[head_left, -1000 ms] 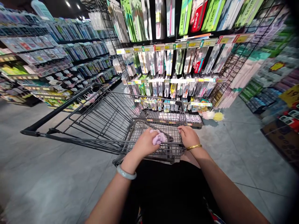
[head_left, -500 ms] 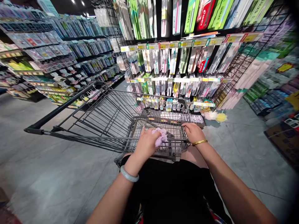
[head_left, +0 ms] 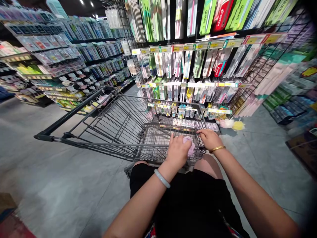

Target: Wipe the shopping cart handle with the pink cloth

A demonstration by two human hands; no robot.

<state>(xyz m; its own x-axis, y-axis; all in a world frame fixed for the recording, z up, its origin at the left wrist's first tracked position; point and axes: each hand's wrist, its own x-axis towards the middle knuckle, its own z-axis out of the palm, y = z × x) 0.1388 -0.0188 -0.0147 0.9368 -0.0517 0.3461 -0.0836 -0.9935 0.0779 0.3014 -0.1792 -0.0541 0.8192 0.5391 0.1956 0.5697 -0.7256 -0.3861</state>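
Observation:
A dark wire shopping cart [head_left: 116,122] stands in front of me in a shop aisle. My left hand [head_left: 177,151], with a pale bangle on the wrist, is closed on a small soft pink thing [head_left: 190,148] at the cart's near rim. My right hand [head_left: 210,138], with a gold bangle, is closed on the cart's handle bar just to the right of it. The two hands almost touch. I see nothing else in the cart's basket.
A rack of hanging toothbrush packs [head_left: 193,69] with yellow price tags faces the cart. Shelves of packaged goods [head_left: 61,59] run along the left. Pink and yellow puffs [head_left: 232,124] lie on the grey tiled floor [head_left: 49,185] by the rack's foot. More stock [head_left: 292,99] stands right.
My left hand with the pink thing has slid right along the cart's rim, close to my right hand. The cart and view have swung a little to the right.

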